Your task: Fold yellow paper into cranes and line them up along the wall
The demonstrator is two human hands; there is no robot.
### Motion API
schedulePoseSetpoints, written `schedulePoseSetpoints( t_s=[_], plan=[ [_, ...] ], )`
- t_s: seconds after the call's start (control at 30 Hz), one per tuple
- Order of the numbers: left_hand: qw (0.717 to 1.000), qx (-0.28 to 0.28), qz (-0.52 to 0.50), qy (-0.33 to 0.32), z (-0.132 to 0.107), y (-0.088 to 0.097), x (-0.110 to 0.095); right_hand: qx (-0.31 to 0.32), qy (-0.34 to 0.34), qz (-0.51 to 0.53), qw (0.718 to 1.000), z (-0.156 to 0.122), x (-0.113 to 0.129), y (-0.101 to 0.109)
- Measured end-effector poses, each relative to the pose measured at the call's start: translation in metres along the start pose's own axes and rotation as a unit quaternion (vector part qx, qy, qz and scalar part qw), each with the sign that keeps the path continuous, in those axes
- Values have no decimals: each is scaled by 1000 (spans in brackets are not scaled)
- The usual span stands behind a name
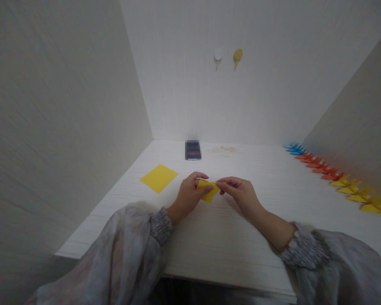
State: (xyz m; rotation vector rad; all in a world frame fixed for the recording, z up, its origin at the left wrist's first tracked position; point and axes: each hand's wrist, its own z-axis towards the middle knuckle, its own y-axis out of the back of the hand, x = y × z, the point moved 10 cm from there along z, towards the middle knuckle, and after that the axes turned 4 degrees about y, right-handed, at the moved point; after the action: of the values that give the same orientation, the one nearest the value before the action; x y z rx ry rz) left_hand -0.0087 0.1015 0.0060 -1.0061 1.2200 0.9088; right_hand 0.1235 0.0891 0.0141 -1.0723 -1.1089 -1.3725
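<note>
Pale walls (190, 97) border the white table (269, 173) — both hands (186, 195) hold yellow paper (208, 197).

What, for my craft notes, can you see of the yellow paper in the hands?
The yellow paper looks folded, with straight edges and an angular lower corner. The left hand grips it, partly covering its near face; the right hand pinches its right end. It is held over the white table, its far side hidden.

Pale walls (57, 106) enclose a white tabletop (228, 254). The back wall (184, 93) (bearing a white hook (218, 55) and a yellow hook (238, 54)) looks dim.
</note>
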Motion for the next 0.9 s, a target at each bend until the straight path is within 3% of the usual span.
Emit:
schedulePoseSetpoints(
  t_s=[0.27,0.53,0.9],
  plan=[
    [1000,-10,11,1,0,2,-1,25,12,10,1000,2,-3,-4],
    [997,6,70,-16,-3,-4,-5,60,48,-86,993,3,-5,-10],
    [1000,-2,30,-4,-3,-1,-4,56,18,-67,996,1,2,-6]
  ],
)
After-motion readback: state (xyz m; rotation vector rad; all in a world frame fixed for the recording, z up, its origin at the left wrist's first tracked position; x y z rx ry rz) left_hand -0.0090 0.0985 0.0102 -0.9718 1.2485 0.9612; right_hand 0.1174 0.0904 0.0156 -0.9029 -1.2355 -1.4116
